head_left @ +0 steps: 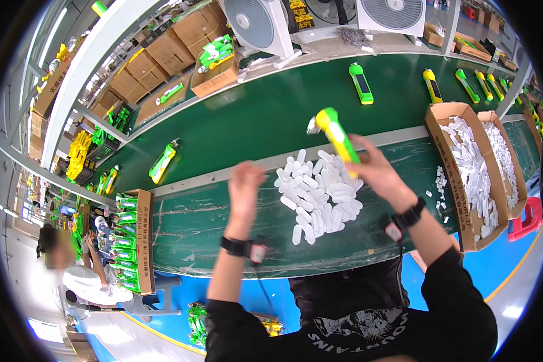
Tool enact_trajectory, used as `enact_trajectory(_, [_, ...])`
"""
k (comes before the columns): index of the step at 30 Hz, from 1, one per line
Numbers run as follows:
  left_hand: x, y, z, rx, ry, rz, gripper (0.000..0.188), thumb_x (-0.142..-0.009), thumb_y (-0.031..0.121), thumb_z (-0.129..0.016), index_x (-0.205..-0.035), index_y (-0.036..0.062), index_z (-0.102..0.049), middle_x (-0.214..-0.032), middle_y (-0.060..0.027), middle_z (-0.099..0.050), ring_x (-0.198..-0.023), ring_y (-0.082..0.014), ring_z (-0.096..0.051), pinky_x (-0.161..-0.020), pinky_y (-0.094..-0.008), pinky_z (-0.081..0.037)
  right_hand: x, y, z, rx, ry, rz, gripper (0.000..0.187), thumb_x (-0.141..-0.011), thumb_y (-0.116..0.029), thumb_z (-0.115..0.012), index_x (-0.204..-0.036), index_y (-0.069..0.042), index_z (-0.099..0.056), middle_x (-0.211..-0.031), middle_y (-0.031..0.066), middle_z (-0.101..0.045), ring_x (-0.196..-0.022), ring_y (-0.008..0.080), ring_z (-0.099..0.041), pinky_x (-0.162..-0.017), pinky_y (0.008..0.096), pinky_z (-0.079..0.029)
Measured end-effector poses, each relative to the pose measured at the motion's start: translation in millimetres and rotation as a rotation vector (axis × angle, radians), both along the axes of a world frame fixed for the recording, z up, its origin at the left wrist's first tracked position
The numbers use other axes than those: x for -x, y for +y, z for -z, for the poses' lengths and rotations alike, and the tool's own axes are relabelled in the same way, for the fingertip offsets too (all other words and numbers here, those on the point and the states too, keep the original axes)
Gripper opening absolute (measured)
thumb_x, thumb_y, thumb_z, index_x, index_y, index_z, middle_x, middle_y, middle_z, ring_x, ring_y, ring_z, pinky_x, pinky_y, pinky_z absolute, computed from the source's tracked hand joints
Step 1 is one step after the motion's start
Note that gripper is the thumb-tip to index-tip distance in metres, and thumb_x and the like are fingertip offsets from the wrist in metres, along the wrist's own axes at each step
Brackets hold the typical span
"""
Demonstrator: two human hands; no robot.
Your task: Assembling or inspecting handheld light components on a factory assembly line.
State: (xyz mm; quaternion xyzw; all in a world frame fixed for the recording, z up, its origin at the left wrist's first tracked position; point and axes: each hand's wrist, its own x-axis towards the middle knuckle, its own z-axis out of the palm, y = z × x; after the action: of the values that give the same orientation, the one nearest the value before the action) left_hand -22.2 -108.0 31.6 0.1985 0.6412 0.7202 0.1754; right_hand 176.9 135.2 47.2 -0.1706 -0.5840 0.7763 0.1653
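Above the far right side of a pile of white oval plastic pieces (320,196), my right hand (377,169) grips the lower end of a green-and-yellow handheld flashlight-like device (338,136). The device is tilted, its metal-tipped end pointing up and to the left. My left hand (245,184) is raised over the workbench (205,226), left of the pile and apart from it. Motion smears its fingers, and I cannot make out anything in them.
Beyond the bench runs a green conveyor belt (253,111) carrying similar devices, one green (361,83). Cartons of white parts (472,169) stand at the right. At the left is a carton of green devices (145,241), with a person (90,280) beside it.
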Motion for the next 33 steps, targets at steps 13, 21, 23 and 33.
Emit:
enact_trajectory(13, [293.6,-189.9,15.2,1.432,0.812,-0.574,0.055,-0.062,0.01,-0.072,-0.105,0.0047,-0.037,-0.105,-0.018,-0.053,-0.102,-0.0385,-0.051,-0.083,-0.0464,-0.047,97.6,81.9,35.9,-1.319,-0.726,0.353,0.096,-0.061,-0.024,-0.082,-0.137,-0.003,-0.026,-0.115,0.022,-0.046,-0.105,0.0389,-0.049,-0.088,0.0457,-0.043])
enact_trajectory(21, [355.1,-236.5,11.9,1.413,0.658,-0.542,0.097,-0.053,0.027,-0.084,-0.131,0.0072,-0.03,-0.12,-0.0179,-0.052,-0.115,-0.0378,-0.05,-0.091,-0.0485,-0.043,-6.3,43.7,12.2,-1.435,-0.625,-0.197,0.108,-0.041,-0.02,-0.087,-0.129,0.009,-0.031,-0.125,0.0277,-0.039,-0.119,0.0431,-0.04,-0.098,0.0428,-0.038])
enact_trajectory(23, [364.8,-237.6,24.3,1.306,0.861,-0.496,0.081,-0.058,0.038,-0.08,-0.124,0.0087,-0.044,-0.117,-0.0208,-0.056,-0.105,-0.037,-0.057,-0.084,-0.0474,-0.048,-11.0,49.3,28.3,-1.413,-0.527,-0.145,0.103,-0.035,-0.017,-0.085,-0.124,0.009,-0.039,-0.125,0.0289,-0.04,-0.121,0.0439,-0.038,-0.101,0.0418,-0.036])
enact_trajectory(33, [370.2,-181.8,26.3,1.725,0.717,-0.414,0.032,-0.076,0.011,-0.063,-0.105,0.0092,-0.052,-0.108,-0.0117,-0.058,-0.108,-0.029,-0.052,-0.092,-0.0453,-0.034,-26.1,57.1,43.8,-1.259,-0.697,0.007,0.117,-0.022,-0.003,-0.086,-0.13,0.002,-0.041,-0.141,0.0239,-0.031,-0.129,0.039,-0.032,-0.107,0.04,-0.031])
